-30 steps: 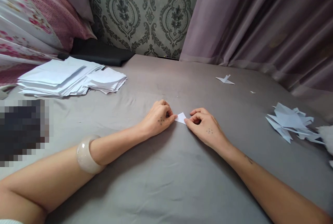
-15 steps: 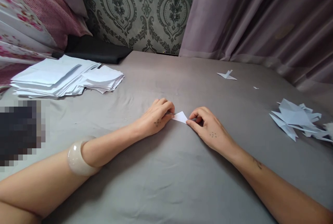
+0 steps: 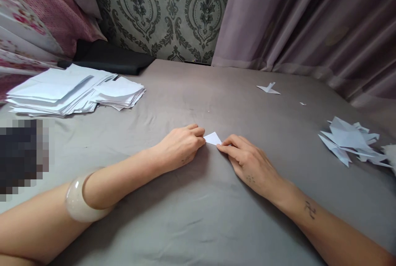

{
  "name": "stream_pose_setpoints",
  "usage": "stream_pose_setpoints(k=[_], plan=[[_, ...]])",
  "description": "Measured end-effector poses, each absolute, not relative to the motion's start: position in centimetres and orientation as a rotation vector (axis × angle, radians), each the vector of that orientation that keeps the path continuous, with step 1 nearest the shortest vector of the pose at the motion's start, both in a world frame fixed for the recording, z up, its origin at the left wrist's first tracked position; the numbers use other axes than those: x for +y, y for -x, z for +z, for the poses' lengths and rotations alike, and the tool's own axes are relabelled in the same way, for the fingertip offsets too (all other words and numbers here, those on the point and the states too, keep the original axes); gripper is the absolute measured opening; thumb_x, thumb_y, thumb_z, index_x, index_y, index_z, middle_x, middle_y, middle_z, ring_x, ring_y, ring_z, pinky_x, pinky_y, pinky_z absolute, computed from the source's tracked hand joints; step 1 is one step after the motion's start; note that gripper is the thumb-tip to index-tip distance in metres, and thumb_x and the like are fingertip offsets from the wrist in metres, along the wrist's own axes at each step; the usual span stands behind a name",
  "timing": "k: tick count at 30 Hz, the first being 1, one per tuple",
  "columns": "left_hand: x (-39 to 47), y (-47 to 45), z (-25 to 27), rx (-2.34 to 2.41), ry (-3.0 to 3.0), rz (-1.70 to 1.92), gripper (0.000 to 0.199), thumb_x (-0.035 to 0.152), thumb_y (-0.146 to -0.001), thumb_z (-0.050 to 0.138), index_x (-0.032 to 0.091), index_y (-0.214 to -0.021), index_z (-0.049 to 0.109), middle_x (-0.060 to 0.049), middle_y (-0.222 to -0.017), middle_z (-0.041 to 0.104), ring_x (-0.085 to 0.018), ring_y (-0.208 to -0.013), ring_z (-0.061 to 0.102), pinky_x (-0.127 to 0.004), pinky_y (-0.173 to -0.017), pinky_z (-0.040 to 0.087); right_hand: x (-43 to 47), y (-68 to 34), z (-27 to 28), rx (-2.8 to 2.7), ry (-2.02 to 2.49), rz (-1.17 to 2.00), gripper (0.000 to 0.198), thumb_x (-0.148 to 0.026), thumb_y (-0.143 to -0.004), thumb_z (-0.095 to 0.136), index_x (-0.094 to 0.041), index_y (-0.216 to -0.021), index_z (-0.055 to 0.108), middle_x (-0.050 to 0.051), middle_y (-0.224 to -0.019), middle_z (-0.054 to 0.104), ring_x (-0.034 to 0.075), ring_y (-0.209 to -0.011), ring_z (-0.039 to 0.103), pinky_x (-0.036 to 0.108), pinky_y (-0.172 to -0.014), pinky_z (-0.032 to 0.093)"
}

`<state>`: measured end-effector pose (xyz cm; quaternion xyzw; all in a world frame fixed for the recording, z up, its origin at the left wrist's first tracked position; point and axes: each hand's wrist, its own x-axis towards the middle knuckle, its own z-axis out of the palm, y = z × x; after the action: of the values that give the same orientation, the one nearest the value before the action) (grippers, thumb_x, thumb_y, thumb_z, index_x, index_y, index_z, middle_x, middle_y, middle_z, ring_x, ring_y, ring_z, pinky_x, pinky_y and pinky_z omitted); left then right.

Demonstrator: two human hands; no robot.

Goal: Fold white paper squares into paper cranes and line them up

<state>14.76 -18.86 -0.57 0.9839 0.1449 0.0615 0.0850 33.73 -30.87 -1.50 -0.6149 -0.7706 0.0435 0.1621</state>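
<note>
A small piece of folded white paper (image 3: 213,138) lies on the grey cloth between my two hands, its peak pointing away from me. My left hand (image 3: 185,145) has its fingers curled and pinches the paper's left corner; the thumb is hidden under the fingers. On the other side, my right hand (image 3: 247,161) holds the right corner, with the index fingertip pressed along the paper's lower edge. Both fingertips cover the corners of the paper. A pale bangle circles my left forearm.
Stacks of white paper sheets (image 3: 46,88) and smaller squares (image 3: 120,91) lie at the left. To the right is a pile of folded paper birds (image 3: 352,138). A single paper bird (image 3: 269,88) and a paper scrap (image 3: 302,104) sit farther back. Curtains hang behind.
My right hand has turned flatter, its index finger now laid along the paper's edge. My left hand has rolled over, with its fingers more curled. The paper stays almost in place.
</note>
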Motion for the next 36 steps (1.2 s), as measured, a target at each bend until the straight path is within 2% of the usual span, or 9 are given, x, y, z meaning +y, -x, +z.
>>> stream_pose_setpoints(k=[6, 10, 13, 18, 21, 27, 31, 33, 36], plan=[[-19.1, -14.8, -0.2, 0.551, -2.948, 0.151, 0.028, 0.01, -0.082, 0.04, 0.015, -0.073, 0.066, -0.007, -0.081, 0.061, -0.019, -0.079, 0.055, -0.028, -0.056, 0.036, -31.3, -34.2, -1.3, -2.148, 1.768, 0.171, 0.031, -0.012, -0.092, 0.041, -0.021, -0.101, 0.069, 0.004, -0.095, 0.063, 0.016, -0.083, 0.058, 0.028, -0.066, 0.044], [-19.1, -14.9, -0.4, 0.645, -2.872, 0.279, 0.02, 0.011, -0.074, 0.044, 0.016, -0.07, 0.062, -0.005, -0.077, 0.06, -0.018, -0.074, 0.054, -0.027, -0.056, 0.036, -31.0, -34.2, -1.7, -1.999, 1.74, 0.185, 0.027, -0.007, -0.083, 0.045, -0.02, -0.085, 0.069, 0.003, -0.09, 0.065, 0.014, -0.076, 0.058, 0.026, -0.064, 0.043], [-19.1, -15.0, -0.8, 0.697, -2.797, 0.407, 0.012, 0.014, -0.072, 0.048, 0.017, -0.077, 0.058, -0.003, -0.077, 0.059, -0.016, -0.07, 0.052, -0.027, -0.058, 0.037, -30.5, -34.3, -2.1, -1.792, 1.69, 0.224, 0.02, -0.007, -0.075, 0.048, -0.019, -0.072, 0.063, 0.001, -0.076, 0.063, 0.011, -0.063, 0.054, 0.025, -0.059, 0.041], [-18.9, -15.0, -1.7, 0.688, -2.674, 0.5, 0.024, 0.027, -0.078, 0.055, 0.019, -0.1, 0.052, -0.003, -0.09, 0.059, -0.015, -0.07, 0.053, -0.026, -0.059, 0.04, -29.8, -34.7, -2.3, -1.49, 1.78, 0.417, 0.01, -0.014, -0.07, 0.051, -0.02, -0.074, 0.058, -0.003, -0.064, 0.06, 0.01, -0.052, 0.049, 0.025, -0.054, 0.04], [-18.5, -15.0, -2.2, 0.57, -2.645, 0.517, 0.019, 0.027, -0.085, 0.05, 0.021, -0.102, 0.056, -0.005, -0.103, 0.057, -0.013, -0.073, 0.055, -0.026, -0.063, 0.042, -29.5, -35.0, -2.6, -1.418, 1.764, 0.534, 0.008, -0.017, -0.069, 0.051, -0.02, -0.074, 0.057, 0.0, -0.07, 0.064, 0.012, -0.056, 0.053, 0.027, -0.057, 0.042], [-18.3, -15.3, -1.9, 0.346, -2.44, 0.853, 0.015, 0.025, -0.09, 0.049, 0.018, -0.092, 0.062, -0.008, -0.106, 0.059, -0.018, -0.099, 0.05, -0.033, -0.088, 0.041, -28.9, -35.6, -2.3, -1.247, 1.666, 0.799, 0.01, -0.019, -0.065, 0.053, -0.019, -0.075, 0.056, 0.0, -0.072, 0.064, 0.011, -0.061, 0.057, 0.026, -0.059, 0.045], [-18.6, -15.4, -1.0, 0.389, -1.98, 0.846, 0.017, 0.034, -0.086, 0.057, 0.017, -0.086, 0.058, -0.007, -0.107, 0.061, -0.015, -0.09, 0.053, -0.027, -0.079, 0.042, -28.5, -36.2, -1.0, -1.109, 1.68, 0.984, 0.022, -0.019, -0.062, 0.059, -0.017, -0.083, 0.061, 0.004, -0.084, 0.066, 0.012, -0.066, 0.059, 0.025, -0.058, 0.046], [-18.7, -15.3, -0.8, 0.386, -1.793, 0.792, 0.022, 0.039, -0.084, 0.06, 0.016, -0.083, 0.057, -0.006, -0.108, 0.061, -0.014, -0.085, 0.054, -0.026, -0.077, 0.041, -28.2, -36.1, 0.0, -1.114, 1.692, 0.898, 0.028, -0.021, -0.063, 0.06, -0.018, -0.09, 0.064, 0.005, -0.093, 0.066, 0.014, -0.076, 0.061, 0.027, -0.064, 0.049], [-18.7, -15.3, -0.9, 0.349, -1.579, 0.712, 0.025, 0.04, -0.082, 0.063, 0.016, -0.086, 0.056, -0.003, -0.095, 0.062, -0.012, -0.079, 0.055, -0.025, -0.074, 0.04, -27.7, -34.9, 1.5, -1.308, 1.586, 0.636, 0.037, -0.021, -0.065, 0.06, -0.019, -0.101, 0.064, 0.007, -0.107, 0.064, 0.018, -0.1, 0.058, 0.031, -0.081, 0.048]])
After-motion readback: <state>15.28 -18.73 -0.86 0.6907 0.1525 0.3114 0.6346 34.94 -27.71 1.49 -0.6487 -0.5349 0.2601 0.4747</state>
